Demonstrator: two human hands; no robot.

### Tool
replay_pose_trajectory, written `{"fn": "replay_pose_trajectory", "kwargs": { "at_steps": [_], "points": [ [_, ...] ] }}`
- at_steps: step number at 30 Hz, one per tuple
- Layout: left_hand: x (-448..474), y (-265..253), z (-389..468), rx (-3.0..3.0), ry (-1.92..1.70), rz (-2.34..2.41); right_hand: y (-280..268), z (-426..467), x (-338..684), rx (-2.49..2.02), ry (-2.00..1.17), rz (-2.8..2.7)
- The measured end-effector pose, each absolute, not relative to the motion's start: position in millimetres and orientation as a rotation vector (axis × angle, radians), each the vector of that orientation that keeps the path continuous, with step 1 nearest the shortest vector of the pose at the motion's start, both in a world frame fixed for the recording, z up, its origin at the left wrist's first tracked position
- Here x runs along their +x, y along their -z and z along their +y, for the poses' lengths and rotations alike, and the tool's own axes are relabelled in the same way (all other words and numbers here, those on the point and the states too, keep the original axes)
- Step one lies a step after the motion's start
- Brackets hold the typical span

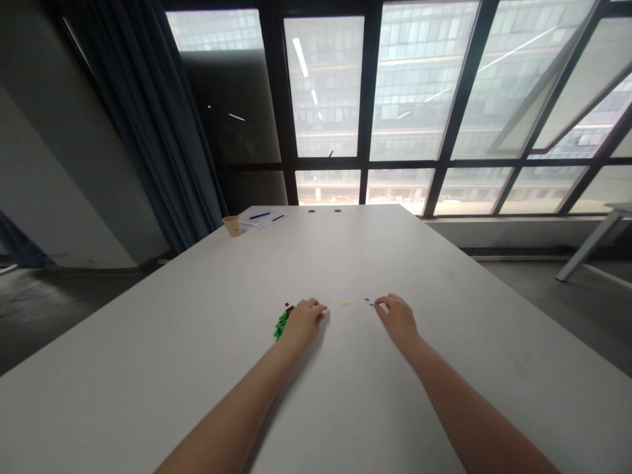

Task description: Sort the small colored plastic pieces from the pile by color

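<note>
My left hand (307, 315) rests on the white table beside a small heap of green and dark brown plastic pieces (282, 322), partly covering it from view. Its fingers are loosely bent and slightly apart, with nothing visible in them. My right hand (397, 317) is closed in a pinch at a tiny blue piece (372, 304), its fingertips at the piece's right end. Just beyond lies another small blue piece (367, 299). Between my two hands sits a thin pale yellow piece (345, 303). A single dark brown piece (287, 304) lies at the far edge of the heap.
On the long white table (345, 257), a tan paper cup (232, 226) stands at the far left edge. Beside it are paper sheets (251, 221) with a blue pen (259, 215) and a dark pen (278, 218). Windows and a blue curtain (148, 118) lie beyond.
</note>
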State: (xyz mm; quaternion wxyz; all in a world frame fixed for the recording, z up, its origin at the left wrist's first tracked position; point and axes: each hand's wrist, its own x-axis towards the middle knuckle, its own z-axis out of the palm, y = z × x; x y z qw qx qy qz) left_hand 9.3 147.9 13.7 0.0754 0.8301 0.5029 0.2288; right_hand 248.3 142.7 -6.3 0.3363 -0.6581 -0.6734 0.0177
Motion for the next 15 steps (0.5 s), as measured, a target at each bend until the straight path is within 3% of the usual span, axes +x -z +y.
{"fn": "replay_pose_trajectory", "kwargs": {
  "at_steps": [15],
  "points": [
    [2.3, -16.2, 151.2, 2.474, -0.522, 1.557, 7.1, 145.4, 251.0, -1.726, -0.039, -1.712]
  ]
}}
